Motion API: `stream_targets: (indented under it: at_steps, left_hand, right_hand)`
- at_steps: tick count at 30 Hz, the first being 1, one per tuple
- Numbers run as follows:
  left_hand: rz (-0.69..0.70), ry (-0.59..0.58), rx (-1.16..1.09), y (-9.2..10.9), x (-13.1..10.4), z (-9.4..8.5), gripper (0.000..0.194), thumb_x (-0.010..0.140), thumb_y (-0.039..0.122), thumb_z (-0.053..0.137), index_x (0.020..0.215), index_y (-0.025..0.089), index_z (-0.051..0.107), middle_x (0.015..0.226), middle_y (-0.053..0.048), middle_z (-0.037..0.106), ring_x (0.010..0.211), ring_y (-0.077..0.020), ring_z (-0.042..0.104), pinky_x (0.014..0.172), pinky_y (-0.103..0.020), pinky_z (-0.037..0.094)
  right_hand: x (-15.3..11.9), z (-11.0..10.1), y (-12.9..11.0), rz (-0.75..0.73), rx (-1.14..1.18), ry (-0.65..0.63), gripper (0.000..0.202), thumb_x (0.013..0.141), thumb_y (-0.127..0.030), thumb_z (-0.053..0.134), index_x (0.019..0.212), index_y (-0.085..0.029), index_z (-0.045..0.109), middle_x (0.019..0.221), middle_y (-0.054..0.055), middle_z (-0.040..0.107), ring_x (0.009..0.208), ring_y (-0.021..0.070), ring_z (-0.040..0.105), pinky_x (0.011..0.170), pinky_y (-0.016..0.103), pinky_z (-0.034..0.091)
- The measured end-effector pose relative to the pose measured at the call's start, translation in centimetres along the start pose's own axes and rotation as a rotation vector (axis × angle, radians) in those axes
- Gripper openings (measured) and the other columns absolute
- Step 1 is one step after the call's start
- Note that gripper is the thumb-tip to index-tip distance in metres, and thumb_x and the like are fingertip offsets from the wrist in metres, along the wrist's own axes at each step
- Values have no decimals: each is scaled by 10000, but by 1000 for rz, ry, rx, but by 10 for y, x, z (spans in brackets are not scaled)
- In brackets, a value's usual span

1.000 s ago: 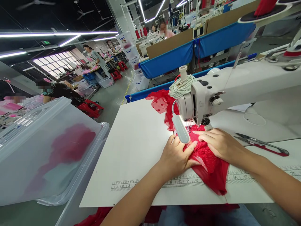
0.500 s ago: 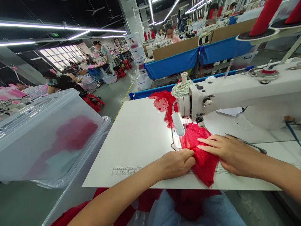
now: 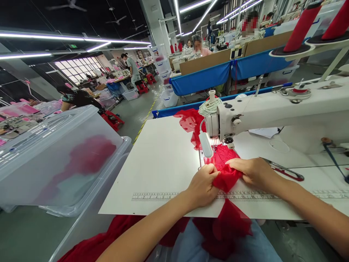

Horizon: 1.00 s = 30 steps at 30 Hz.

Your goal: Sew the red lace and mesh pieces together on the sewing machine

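Sheer red fabric (image 3: 227, 178) lies bunched in front of the needle of a white sewing machine (image 3: 251, 110). My left hand (image 3: 204, 185) is closed on its left edge, fingers curled. On the other side, my right hand (image 3: 253, 173) pinches the fabric between thumb and fingers. Part of the red cloth runs under the presser foot, and more of it (image 3: 191, 122) spreads out behind the machine head. A separate-looking red piece (image 3: 231, 222) hangs over the table's front edge onto my lap. Thread snips (image 3: 285, 170) lie just beyond my right hand.
A printed ruler (image 3: 152, 196) runs along the front of the white table (image 3: 152, 156). Translucent plastic bins (image 3: 62, 160) stand at the left. Red thread cones (image 3: 302, 27) rise at the upper right. Other people work at machines in the background.
My right hand has gone from lying flat on the fabric to pinching it. The front of the fabric is now gathered up between both hands, and a red piece drapes off the table edge.
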<state>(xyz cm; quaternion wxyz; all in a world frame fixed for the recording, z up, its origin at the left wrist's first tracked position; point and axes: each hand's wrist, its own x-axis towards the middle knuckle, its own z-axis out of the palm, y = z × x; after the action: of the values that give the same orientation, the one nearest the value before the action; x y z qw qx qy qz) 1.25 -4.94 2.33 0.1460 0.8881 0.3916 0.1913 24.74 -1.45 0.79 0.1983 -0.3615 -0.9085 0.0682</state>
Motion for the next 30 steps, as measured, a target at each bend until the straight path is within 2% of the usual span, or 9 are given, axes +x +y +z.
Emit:
stream_targets:
  at_steps: [4,8,11,14,16,18,21,24,30]
  left_hand:
    - [-2,24,-6,1,-4,1,293,959,234,451,669,198,438,781,-3,483,721,-152,471,676,-289,430]
    - [46,19,92,-3,-9,7,233,936,261,505,715,190,525,806,-17,492,734,-162,473,682,-296,437]
    - [127,9,200,-4,-12,11,178,924,345,573,867,182,613,850,-36,524,754,-185,500,684,-310,468]
    - [115,56,281,-5,-13,13,255,930,219,547,1170,143,585,968,-77,584,843,-217,559,741,-336,521]
    - [30,65,306,-7,-10,13,336,907,65,460,1225,132,547,1016,-101,602,890,-231,581,764,-351,539]
    - [-32,38,295,-12,-4,10,315,876,4,416,1103,149,579,987,-107,611,873,-241,586,727,-357,542]
    - [-4,-18,219,-23,11,0,238,815,-3,460,915,182,573,995,-106,626,915,-244,600,738,-350,542]
    - [9,-84,-99,-35,30,-13,193,781,21,493,848,195,544,986,-76,641,950,-218,610,824,-335,534]
    - [-110,-156,-405,-49,58,-29,244,947,206,420,702,209,417,687,11,525,661,-141,522,648,-276,486]
  right_hand:
    - [15,3,5,-71,143,-29,329,746,14,431,889,-231,598,878,25,701,753,176,634,648,270,469]
    - [25,-1,3,-104,119,-45,401,688,3,479,1001,-203,619,918,57,672,810,197,615,681,285,469]
    - [25,4,1,-73,68,-27,251,770,-38,461,849,-215,619,814,51,635,765,208,574,631,293,419]
    - [20,13,0,-34,85,-5,235,884,-113,417,802,-228,604,837,47,655,725,188,561,596,279,393]
    - [18,19,-1,15,154,34,229,928,-181,412,843,-242,615,876,39,680,724,180,576,600,272,396]
    - [17,23,-2,75,234,91,204,937,-241,424,842,-250,604,847,33,683,702,182,581,596,274,390]
    - [19,25,-4,136,293,150,171,909,-300,463,763,-248,537,739,23,641,608,175,536,551,279,343]
    - [22,24,-4,207,350,208,135,853,-298,486,727,-254,468,640,6,580,519,166,465,518,288,298]
    - [24,19,-3,392,650,307,38,760,-290,483,780,-260,474,539,-39,551,473,164,515,492,276,391]
